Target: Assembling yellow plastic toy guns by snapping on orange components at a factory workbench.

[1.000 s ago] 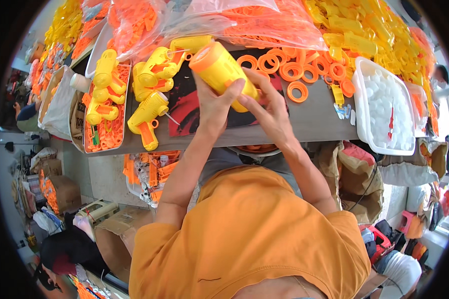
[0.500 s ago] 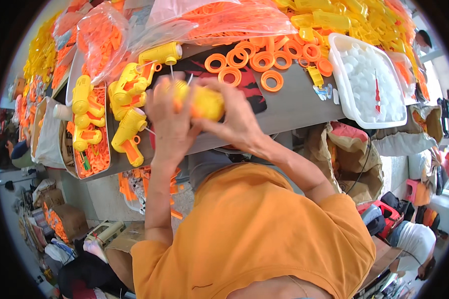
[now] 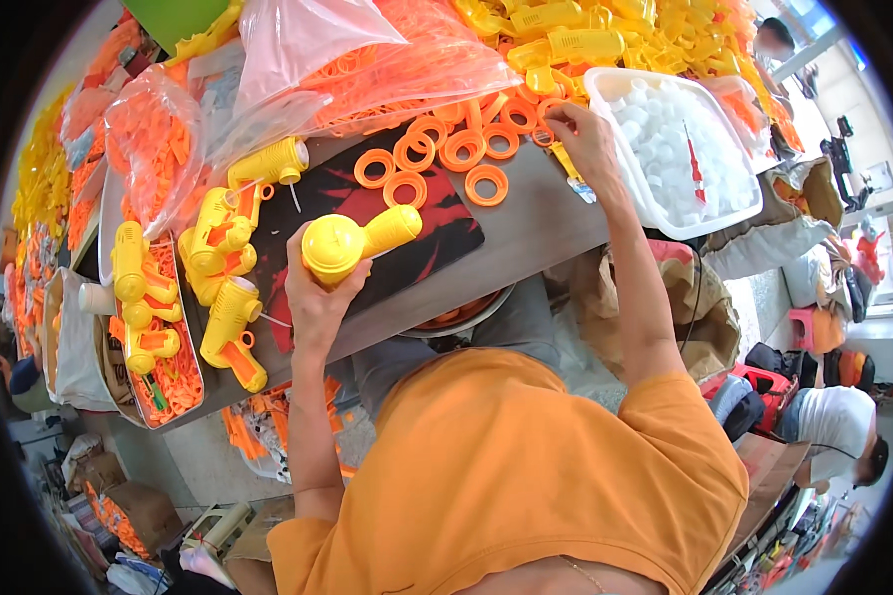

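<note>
My left hand (image 3: 314,302) is wrapped around a yellow plastic toy gun (image 3: 333,246), its round end facing up and its handle pointing right, above a black-and-red mat (image 3: 446,233). At the far right of the table my right hand (image 3: 587,144) reaches beside the white bin, its fingers bent together among the orange parts. Whatever they pinch is too small or hidden to name. An orange ring (image 3: 543,135) lies by those fingertips. Several more orange rings (image 3: 487,185) are spread at the back of the mat. Left of it lie other yellow toy guns (image 3: 231,322), some with thin white wires.
A white bin (image 3: 677,230) of translucent white caps holds a red screwdriver-like tool (image 3: 697,169). Yellow shells (image 3: 585,45) and bagged orange parts (image 3: 407,74) are heaped behind. A tray of small orange pieces (image 3: 177,392) is at left. Paper sacks (image 3: 709,327) stand below the right edge.
Both hands were together on the toy gun. My right hand has let go and moved right to the orange parts by the bin; my left hand keeps the gun, now turned.
</note>
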Action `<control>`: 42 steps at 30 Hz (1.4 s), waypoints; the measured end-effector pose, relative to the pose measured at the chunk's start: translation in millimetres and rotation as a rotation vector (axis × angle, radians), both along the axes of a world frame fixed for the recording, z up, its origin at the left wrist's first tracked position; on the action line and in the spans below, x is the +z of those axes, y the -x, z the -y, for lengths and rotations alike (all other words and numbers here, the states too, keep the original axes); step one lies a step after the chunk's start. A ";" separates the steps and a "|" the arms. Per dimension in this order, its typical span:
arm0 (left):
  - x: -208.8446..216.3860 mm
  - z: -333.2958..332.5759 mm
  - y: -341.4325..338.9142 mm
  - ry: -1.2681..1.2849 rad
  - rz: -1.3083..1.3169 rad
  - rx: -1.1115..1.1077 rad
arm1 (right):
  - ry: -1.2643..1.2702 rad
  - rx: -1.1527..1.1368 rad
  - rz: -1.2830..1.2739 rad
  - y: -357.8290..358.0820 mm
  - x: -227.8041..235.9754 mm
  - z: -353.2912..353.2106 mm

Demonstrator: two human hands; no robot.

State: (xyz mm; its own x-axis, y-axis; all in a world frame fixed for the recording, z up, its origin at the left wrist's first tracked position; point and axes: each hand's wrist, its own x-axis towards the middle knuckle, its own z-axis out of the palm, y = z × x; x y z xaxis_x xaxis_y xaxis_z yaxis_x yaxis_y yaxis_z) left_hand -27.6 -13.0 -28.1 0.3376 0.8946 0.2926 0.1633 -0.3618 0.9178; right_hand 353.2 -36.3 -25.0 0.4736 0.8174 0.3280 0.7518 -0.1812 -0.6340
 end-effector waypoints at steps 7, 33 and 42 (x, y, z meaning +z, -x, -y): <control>-6.1 1.2 1.6 0.000 -0.009 0.001 | 0.007 0.022 0.253 -10.4 -22.7 -61.1; -6.4 -2.7 -36.9 -0.269 -0.120 -0.078 | -0.142 0.519 -1.157 89.0 34.1 -2.3; -12.9 -4.3 -51.4 -0.386 -0.134 -0.063 | -0.072 0.491 -0.016 168.0 15.7 7.0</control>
State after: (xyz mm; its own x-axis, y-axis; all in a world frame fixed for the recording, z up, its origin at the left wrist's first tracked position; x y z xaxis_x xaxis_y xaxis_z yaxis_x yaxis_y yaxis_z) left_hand 23.7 -8.6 -41.1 0.4462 0.7044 0.5520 0.2391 -0.6882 0.6850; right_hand 185.2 -43.3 -9.2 0.0437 0.9208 0.3877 0.7276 0.2366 -0.6439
